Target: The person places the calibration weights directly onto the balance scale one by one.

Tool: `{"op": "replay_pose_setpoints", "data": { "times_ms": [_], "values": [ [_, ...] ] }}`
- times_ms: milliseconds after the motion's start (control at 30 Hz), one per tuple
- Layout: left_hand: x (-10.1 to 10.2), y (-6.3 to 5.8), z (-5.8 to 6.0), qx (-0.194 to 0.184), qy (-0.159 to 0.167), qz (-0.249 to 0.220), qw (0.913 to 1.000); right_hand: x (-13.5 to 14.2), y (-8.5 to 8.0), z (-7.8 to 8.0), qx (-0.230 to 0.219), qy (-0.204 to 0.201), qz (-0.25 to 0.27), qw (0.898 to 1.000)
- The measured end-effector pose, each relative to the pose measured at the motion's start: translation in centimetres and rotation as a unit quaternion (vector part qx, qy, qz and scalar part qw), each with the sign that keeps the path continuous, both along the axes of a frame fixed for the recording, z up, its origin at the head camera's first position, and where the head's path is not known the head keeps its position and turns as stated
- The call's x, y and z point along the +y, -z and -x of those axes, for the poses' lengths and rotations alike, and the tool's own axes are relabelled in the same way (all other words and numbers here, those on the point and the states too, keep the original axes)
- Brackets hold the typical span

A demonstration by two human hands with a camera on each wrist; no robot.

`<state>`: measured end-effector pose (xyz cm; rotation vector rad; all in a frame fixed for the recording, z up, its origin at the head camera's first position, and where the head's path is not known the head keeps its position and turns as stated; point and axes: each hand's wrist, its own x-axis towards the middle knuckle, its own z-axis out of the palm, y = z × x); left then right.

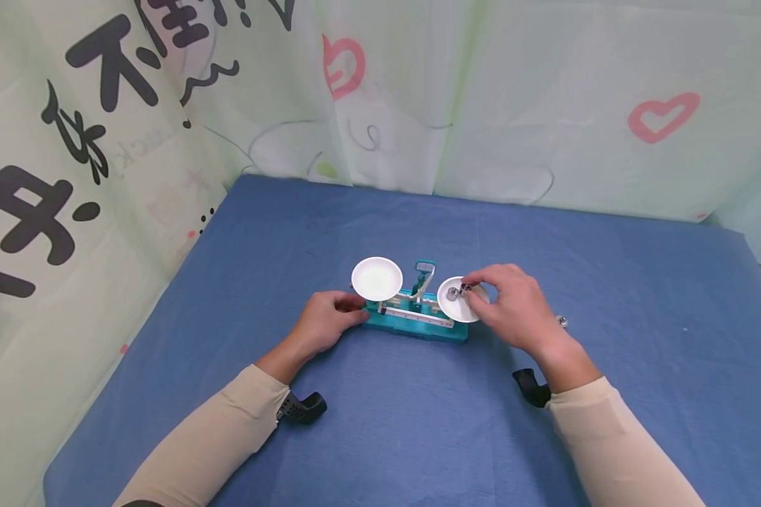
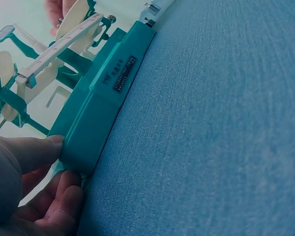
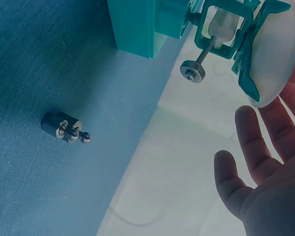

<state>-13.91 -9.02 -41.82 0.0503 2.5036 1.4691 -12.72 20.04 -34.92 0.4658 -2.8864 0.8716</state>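
Note:
A teal balance scale (image 1: 418, 328) with two white pans stands on the blue cloth. My left hand (image 1: 320, 322) grips the left end of its base, thumb on top and fingers curled at the lower edge in the left wrist view. Nothing lies in the left pan (image 1: 377, 279). Over the right pan (image 1: 452, 310), my right hand (image 1: 514, 304) pinches a small metal weight (image 1: 466, 287) between thumb and forefinger. Another metal weight (image 1: 453, 293) sits in that pan beside it. In the right wrist view the pan's edge hides those fingertips, while the other fingers spread loosely below.
Several knobbed metal weights (image 3: 61, 127) stand close together on the cloth, right of the scale. A metal adjusting screw (image 3: 192, 72) sticks out from the scale's right end. Printed curtains (image 1: 514, 105) hang behind the table and along its left side.

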Motion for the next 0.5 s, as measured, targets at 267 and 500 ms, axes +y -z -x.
{"op": "replay_pose_setpoints", "data": {
  "times_ms": [267, 500],
  "values": [
    [-0.08, 0.01, 0.08, -0.002, 0.000, -0.006, 1.0000, -0.02, 0.18, 0.28, 0.016, -0.010, 0.000, 1.000],
    [-0.07, 0.00, 0.04, -0.001, 0.001, -0.011, 0.9999, -0.06, -0.19, 0.04, 0.011, 0.003, 0.000, 1.000]
  ]
}}
